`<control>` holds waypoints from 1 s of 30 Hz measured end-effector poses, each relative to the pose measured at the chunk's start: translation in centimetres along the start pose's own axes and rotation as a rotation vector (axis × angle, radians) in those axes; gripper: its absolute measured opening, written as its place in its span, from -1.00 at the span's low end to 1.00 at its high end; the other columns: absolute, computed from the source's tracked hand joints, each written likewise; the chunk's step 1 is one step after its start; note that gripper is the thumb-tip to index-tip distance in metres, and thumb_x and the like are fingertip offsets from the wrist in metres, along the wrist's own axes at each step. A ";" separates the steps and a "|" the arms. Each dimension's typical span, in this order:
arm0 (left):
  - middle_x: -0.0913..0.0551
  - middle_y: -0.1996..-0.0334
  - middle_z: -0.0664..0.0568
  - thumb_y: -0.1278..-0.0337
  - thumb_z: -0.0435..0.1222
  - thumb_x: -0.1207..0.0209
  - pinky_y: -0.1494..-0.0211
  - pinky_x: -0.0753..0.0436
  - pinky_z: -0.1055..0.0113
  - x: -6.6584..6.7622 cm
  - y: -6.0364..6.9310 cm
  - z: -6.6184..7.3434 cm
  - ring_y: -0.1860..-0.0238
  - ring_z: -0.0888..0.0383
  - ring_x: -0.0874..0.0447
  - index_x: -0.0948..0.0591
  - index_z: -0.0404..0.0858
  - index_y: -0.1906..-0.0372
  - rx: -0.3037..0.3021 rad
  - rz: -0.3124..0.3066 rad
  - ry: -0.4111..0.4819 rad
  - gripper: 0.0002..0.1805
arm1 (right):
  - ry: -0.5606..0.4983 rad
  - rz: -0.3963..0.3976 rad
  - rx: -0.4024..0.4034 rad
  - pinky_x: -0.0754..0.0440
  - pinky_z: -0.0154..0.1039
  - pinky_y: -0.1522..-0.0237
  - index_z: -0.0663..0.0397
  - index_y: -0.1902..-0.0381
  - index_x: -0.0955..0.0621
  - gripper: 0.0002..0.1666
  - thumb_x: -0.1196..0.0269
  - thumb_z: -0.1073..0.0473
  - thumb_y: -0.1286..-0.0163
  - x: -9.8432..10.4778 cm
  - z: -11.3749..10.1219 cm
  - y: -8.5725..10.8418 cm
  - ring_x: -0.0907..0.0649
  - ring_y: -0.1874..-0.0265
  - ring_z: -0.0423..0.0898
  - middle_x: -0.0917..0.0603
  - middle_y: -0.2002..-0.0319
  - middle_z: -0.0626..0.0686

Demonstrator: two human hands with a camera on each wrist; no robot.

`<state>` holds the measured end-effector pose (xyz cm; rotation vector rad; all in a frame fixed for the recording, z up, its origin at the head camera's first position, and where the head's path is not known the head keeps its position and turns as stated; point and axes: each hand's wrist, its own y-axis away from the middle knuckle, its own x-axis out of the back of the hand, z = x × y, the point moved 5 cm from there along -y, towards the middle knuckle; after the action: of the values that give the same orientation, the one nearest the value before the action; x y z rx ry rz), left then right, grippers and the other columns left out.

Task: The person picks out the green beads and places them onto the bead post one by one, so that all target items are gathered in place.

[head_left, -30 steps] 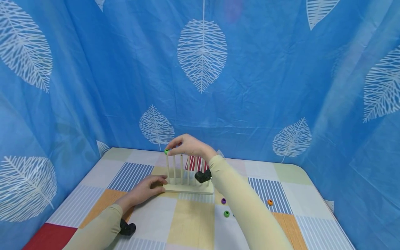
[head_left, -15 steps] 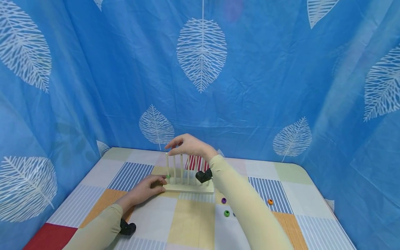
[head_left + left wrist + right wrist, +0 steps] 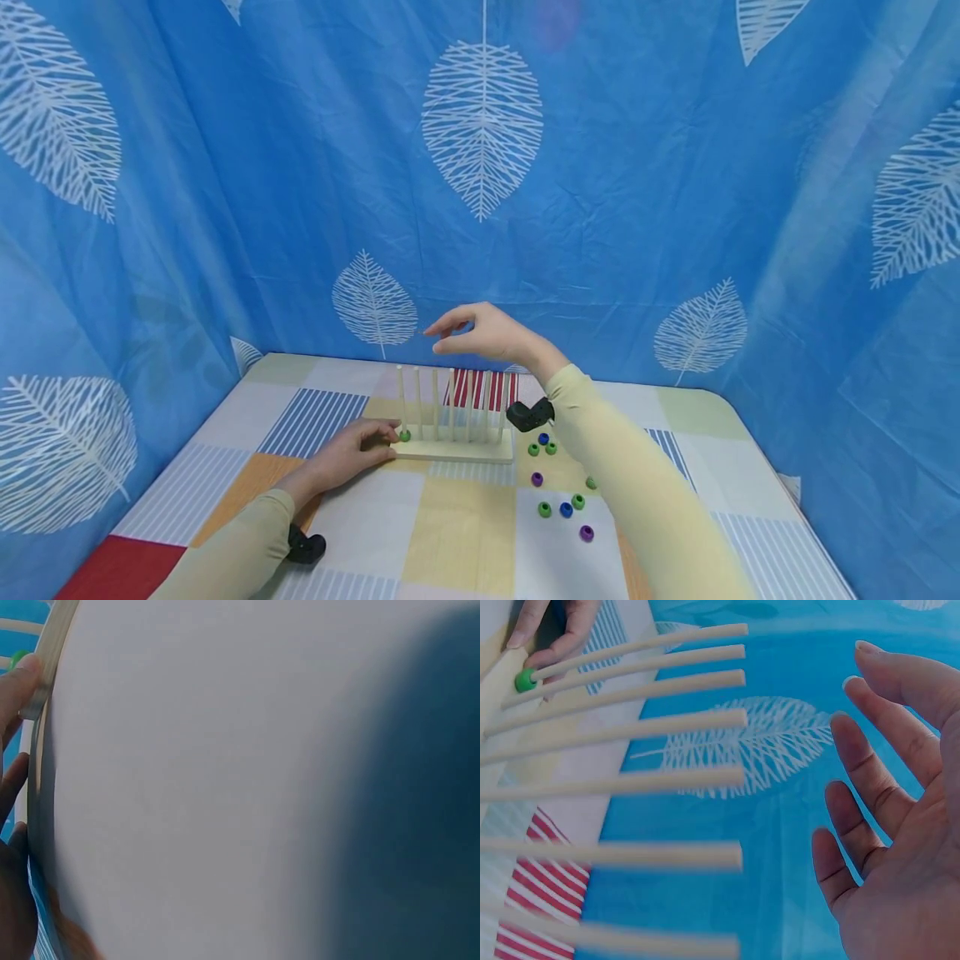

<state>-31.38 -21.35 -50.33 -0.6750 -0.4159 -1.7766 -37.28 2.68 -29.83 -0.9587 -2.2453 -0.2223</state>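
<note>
A pale wooden rack (image 3: 457,451) with a row of several upright pegs stands on the table. Around the base of its leftmost peg sits a green bead (image 3: 404,436), also visible in the right wrist view (image 3: 526,680). My left hand (image 3: 348,454) grips the rack's left end between thumb and fingers; the left wrist view shows a fingertip on the board's edge (image 3: 46,667). Above the pegs, my right hand (image 3: 491,334) hangs in the air holding nothing. The right wrist view shows that hand's fingers (image 3: 866,757) apart and loosely bent, beside the peg tops.
Right of the rack lie loose beads: several green, a blue one (image 3: 566,510) near the front, another blue farther back, and purple ones (image 3: 587,533). The patchwork tablecloth (image 3: 457,533) covers the table. A blue leaf-patterned curtain (image 3: 600,208) hangs behind and at both sides.
The green bead left my right fingers at the leftmost peg's top and dropped to its base. My right hand has moved up and right, uncovering more beads. The left hand stayed put.
</note>
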 end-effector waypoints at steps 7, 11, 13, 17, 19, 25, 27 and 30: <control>-0.54 -0.36 0.04 -0.29 -0.17 -0.37 -0.48 -0.20 -0.30 0.1 0.1 0.1 -0.44 -0.18 -0.35 -0.70 0.14 0.14 0.022 0.000 -0.005 -0.87 | 0.015 0.027 -0.023 -0.60 0.00 -0.06 -0.36 -0.12 -0.70 -0.64 -0.38 -0.15 -0.40 2.2 1.0 3.2 -0.55 -0.18 -0.08 -0.67 -0.12 -0.22; -0.54 -0.36 0.05 -0.29 -0.17 -0.36 -0.48 -0.20 -0.29 0.1 0.1 0.1 -0.44 -0.17 -0.35 -0.70 0.15 0.14 0.017 0.000 -0.004 -0.87 | 0.017 0.049 -0.049 -0.59 0.01 -0.07 -0.35 -0.11 -0.71 -0.64 -0.39 -0.14 -0.39 3.3 2.0 5.1 -0.54 -0.22 0.00 -0.66 -0.12 -0.20; -0.54 -0.36 0.05 -0.29 -0.17 -0.37 -0.48 -0.20 -0.29 0.0 0.1 0.1 -0.44 -0.17 -0.35 -0.70 0.15 0.14 0.012 0.000 -0.004 -0.87 | 0.017 0.063 -0.063 -0.59 0.00 -0.10 -0.32 -0.12 -0.71 -0.63 -0.40 -0.14 -0.38 3.8 2.5 6.1 -0.54 -0.23 0.02 -0.66 -0.11 -0.19; -0.56 -0.34 0.04 -0.28 -0.17 -0.37 -0.47 -0.21 -0.30 0.0 0.0 -0.1 -0.43 -0.18 -0.36 -0.69 0.17 0.16 0.005 0.003 -0.006 -0.87 | 0.013 0.080 -0.087 -0.56 0.01 -0.14 -0.27 -0.13 -0.71 -0.61 -0.41 -0.11 -0.37 4.5 3.9 8.1 -0.55 -0.19 0.02 -0.68 -0.10 -0.16; -0.56 -0.34 0.04 -0.28 -0.16 -0.37 -0.47 -0.22 -0.30 0.0 0.0 -0.1 -0.43 -0.17 -0.37 -0.69 0.17 0.17 0.008 0.002 -0.005 -0.87 | 0.015 0.081 -0.098 -0.54 0.01 -0.15 -0.25 -0.14 -0.71 -0.61 -0.41 -0.09 -0.38 4.6 4.8 9.1 -0.56 -0.17 0.03 -0.67 -0.10 -0.14; -0.56 -0.34 0.02 -0.30 -0.16 -0.36 -0.48 -0.24 -0.26 0.0 -0.1 0.0 -0.42 -0.18 -0.38 -0.70 0.14 0.16 -0.011 -0.002 -0.002 -0.89 | 0.003 0.071 -0.174 -0.57 0.00 -0.12 -0.20 -0.15 -0.70 -0.60 -0.39 -0.07 -0.40 4.5 8.3 12.6 -0.58 -0.13 0.06 -0.67 -0.10 -0.07; -0.56 -0.34 0.00 -0.31 -0.17 -0.35 -0.48 -0.24 -0.26 0.0 -0.1 0.1 -0.42 -0.19 -0.37 -0.70 0.12 0.15 -0.019 -0.006 0.002 -0.90 | 0.000 0.063 -0.200 -0.57 -0.01 -0.10 -0.19 -0.16 -0.70 -0.60 -0.38 -0.07 -0.41 4.3 9.6 13.6 -0.57 -0.12 0.08 -0.67 -0.11 -0.05; -0.55 -0.35 0.03 -0.31 -0.16 -0.35 -0.49 -0.22 -0.24 -0.1 -0.1 0.0 -0.43 -0.17 -0.36 -0.70 0.12 0.14 -0.011 -0.011 0.007 -0.90 | 0.009 0.053 -0.227 -0.58 -0.02 -0.08 -0.16 -0.17 -0.70 -0.60 -0.37 -0.07 -0.42 3.9 11.4 15.0 -0.58 -0.13 0.08 -0.67 -0.11 -0.06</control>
<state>-31.43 -21.31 -50.40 -0.6756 -0.4057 -1.7921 -34.77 20.20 -37.48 -1.1310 -2.2166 -0.4643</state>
